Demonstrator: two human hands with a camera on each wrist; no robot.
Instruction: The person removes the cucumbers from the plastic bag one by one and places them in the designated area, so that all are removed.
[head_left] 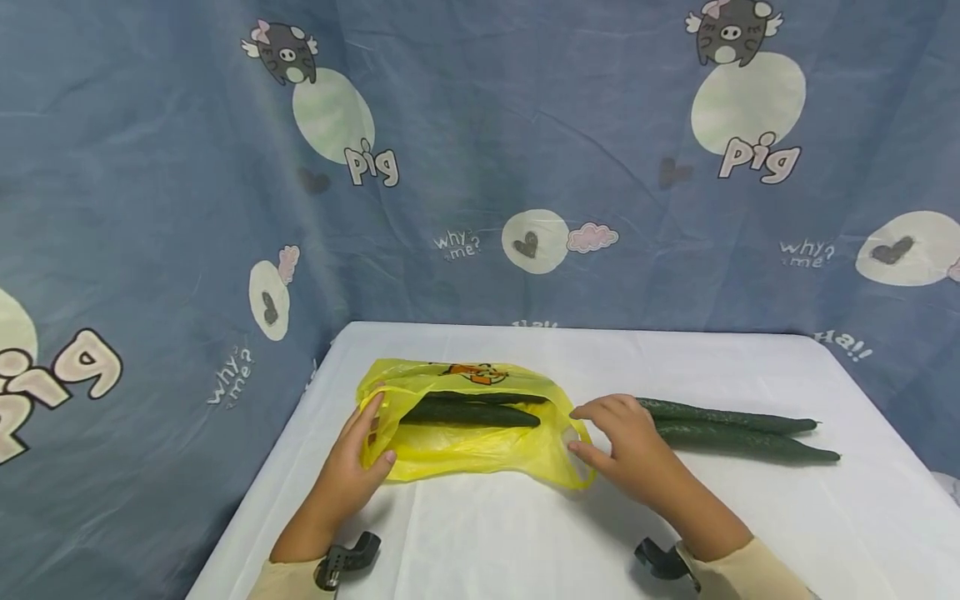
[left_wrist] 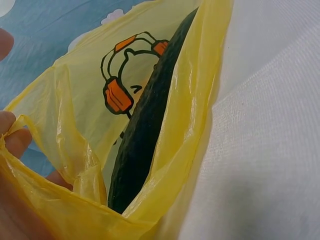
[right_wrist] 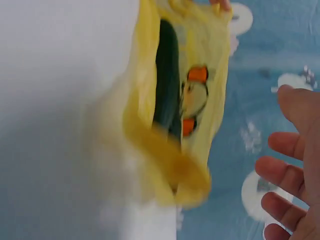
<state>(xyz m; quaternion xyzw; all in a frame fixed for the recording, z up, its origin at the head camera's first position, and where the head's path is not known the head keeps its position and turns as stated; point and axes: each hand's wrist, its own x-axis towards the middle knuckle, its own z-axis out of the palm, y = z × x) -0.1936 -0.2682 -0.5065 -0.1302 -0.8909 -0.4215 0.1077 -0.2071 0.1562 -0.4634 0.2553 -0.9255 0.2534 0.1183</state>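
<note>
A yellow plastic bag [head_left: 480, 454] lies on its side on the table, its mouth gaping toward me. Inside it are dark green cucumbers [head_left: 468, 413], two of them showing. My left hand [head_left: 351, 467] holds the bag's left end, with fingers hooked in the yellow film [left_wrist: 65, 135] by the handle. At the other end is my right hand [head_left: 626, 446], its fingers spread and apart from the bag in the right wrist view. Two more cucumbers [head_left: 738, 433] lie side by side on the table, their left ends hidden behind my right hand.
The table [head_left: 487, 542] has a white cloth cover. Blue curtains [head_left: 480, 150] with pig prints hang behind it and along its left side. A dark wrist camera [head_left: 347, 562] sits on the left wrist, another camera [head_left: 663, 560] on the right.
</note>
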